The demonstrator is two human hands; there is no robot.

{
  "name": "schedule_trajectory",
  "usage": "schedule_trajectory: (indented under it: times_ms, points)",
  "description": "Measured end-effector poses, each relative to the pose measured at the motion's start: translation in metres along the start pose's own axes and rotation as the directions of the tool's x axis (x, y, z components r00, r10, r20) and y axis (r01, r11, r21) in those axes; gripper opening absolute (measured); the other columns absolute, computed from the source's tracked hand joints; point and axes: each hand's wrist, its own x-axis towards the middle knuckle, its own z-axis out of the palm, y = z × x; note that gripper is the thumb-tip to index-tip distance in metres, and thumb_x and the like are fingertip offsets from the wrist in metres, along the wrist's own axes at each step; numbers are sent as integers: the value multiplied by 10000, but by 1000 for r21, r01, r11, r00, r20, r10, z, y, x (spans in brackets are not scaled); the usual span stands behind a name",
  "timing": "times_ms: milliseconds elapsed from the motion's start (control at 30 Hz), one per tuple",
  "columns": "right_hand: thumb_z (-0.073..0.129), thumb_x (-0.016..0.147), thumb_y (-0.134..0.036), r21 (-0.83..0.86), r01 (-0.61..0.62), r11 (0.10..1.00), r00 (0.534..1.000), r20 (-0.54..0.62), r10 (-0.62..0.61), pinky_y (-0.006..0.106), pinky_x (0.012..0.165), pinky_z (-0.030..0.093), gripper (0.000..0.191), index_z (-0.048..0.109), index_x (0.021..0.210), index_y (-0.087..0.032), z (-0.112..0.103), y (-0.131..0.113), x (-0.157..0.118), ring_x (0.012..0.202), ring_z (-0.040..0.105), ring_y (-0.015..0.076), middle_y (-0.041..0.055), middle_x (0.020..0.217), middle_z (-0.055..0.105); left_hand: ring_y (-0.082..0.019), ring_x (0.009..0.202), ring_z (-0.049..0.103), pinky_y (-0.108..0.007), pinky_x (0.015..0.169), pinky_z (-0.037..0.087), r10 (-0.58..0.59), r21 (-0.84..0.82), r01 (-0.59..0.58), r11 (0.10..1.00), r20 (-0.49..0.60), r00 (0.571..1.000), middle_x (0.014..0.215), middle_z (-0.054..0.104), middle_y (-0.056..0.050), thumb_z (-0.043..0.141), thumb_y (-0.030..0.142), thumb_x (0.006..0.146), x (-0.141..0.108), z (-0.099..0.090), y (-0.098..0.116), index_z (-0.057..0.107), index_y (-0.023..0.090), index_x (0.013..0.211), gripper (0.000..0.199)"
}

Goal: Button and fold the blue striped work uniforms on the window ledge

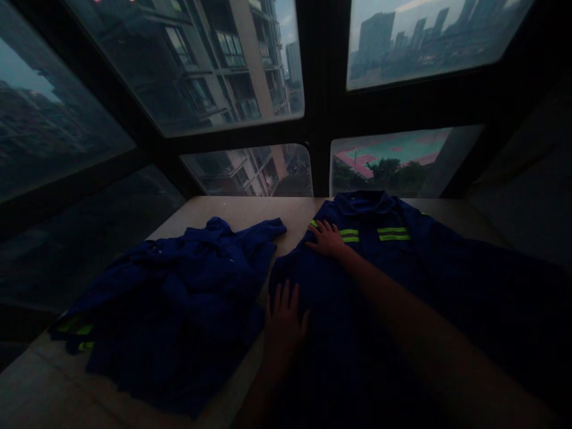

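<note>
A dark blue work jacket [370, 262] with yellow-green reflective strips lies spread out, its collar toward the window. My right hand [328, 239] rests flat with fingers spread on its left shoulder area, beside a reflective strip. Lower down, my left hand [285, 319] lies with fingers outstretched on the sleeve at the jacket's left edge. Neither hand grips the cloth. To the left is a crumpled pile of blue clothing [179, 298], with reflective strips showing at its lower left corner. The jacket's lower part fades into darkness.
Both garments lie on a pale stone-like ledge [250, 208]. Dark window frames [319, 119] rise behind and along the left side, with buildings and a sports court outside. A wall [527, 179] bounds the right. The light is dim.
</note>
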Motion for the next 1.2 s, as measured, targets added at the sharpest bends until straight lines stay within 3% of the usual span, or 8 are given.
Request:
schedule_trajectory:
  times_ms: [200, 367, 533, 600, 733, 867, 1033, 1200]
  points:
    - [588, 963, -371, 11, -24, 1000, 1000, 3, 24, 442, 897, 541, 365, 568, 1268, -171, -10, -2, -2, 1069, 618, 224, 94, 1263, 592, -334, 1473, 278, -605, 1167, 239, -9, -21, 9, 1000, 19, 1000, 1605, 302, -115, 441, 451, 956, 3, -1, 3, 386, 207, 1509, 607]
    - [611, 943, -385, 29, 8, 1000, 999, 39, -9, 496, 974, 494, 421, 547, 1308, -185, -15, -38, -50, 1173, 572, 261, 108, 1354, 546, -357, 1462, 294, -615, 1148, 270, 26, -58, -25, 998, 4, 1000, 1585, 338, -152, 475, 444, 951, 7, -8, 1, 426, 177, 1481, 596]
    - [594, 909, -343, 170, 121, 978, 980, 135, -144, 472, 1136, 352, 517, 515, 1383, -154, -21, -89, -168, 1414, 357, 311, 171, 1524, 407, -328, 1422, 378, -523, 1136, 348, 129, -110, -134, 985, -47, 991, 1529, 433, -162, 498, 271, 928, -15, -30, -5, 513, 149, 1399, 487]
    - [574, 902, -316, 264, 117, 958, 976, 149, -160, 463, 1134, 371, 483, 546, 1363, -176, -26, -105, -230, 1384, 409, 296, 143, 1480, 477, -288, 1343, 487, -438, 1086, 424, 79, -149, -87, 985, -62, 995, 1465, 513, -150, 464, 247, 935, -41, -42, -7, 526, 151, 1379, 458]
    - [597, 870, -282, 295, 79, 952, 988, 105, -115, 441, 1049, 473, 484, 567, 1353, -290, -20, -119, -346, 1302, 512, 283, 70, 1454, 528, -246, 1125, 653, -360, 920, 525, -219, -260, 231, 938, 76, 973, 1269, 665, -124, 409, 326, 958, -117, -64, -8, 542, 172, 1351, 443]
    - [687, 804, -348, 210, 185, 960, 982, -5, -189, 425, 898, 551, 597, 531, 1380, -350, 13, -114, -418, 1134, 623, 307, 64, 1364, 609, -232, 882, 717, -342, 785, 529, -396, -301, 516, 802, 379, 837, 992, 753, -87, 404, 411, 934, -192, -79, -4, 547, 164, 1337, 493]
    - [715, 784, -400, 117, 213, 970, 977, -18, -212, 421, 834, 553, 639, 520, 1386, -313, 34, -115, -433, 1035, 653, 308, 78, 1279, 660, -245, 878, 706, -361, 802, 509, -401, -327, 576, 749, 468, 787, 972, 746, -92, 393, 453, 913, -234, -86, 13, 491, 140, 1391, 580]
    - [739, 718, -569, 73, 235, 969, 972, -18, -235, 446, 787, 548, 706, 568, 1330, -259, 34, -124, -423, 993, 655, 331, 102, 1221, 686, -252, 1048, 676, -374, 914, 491, -360, -342, 524, 780, 440, 823, 1151, 714, -134, 457, 384, 868, -234, -75, 25, 428, 145, 1459, 639]
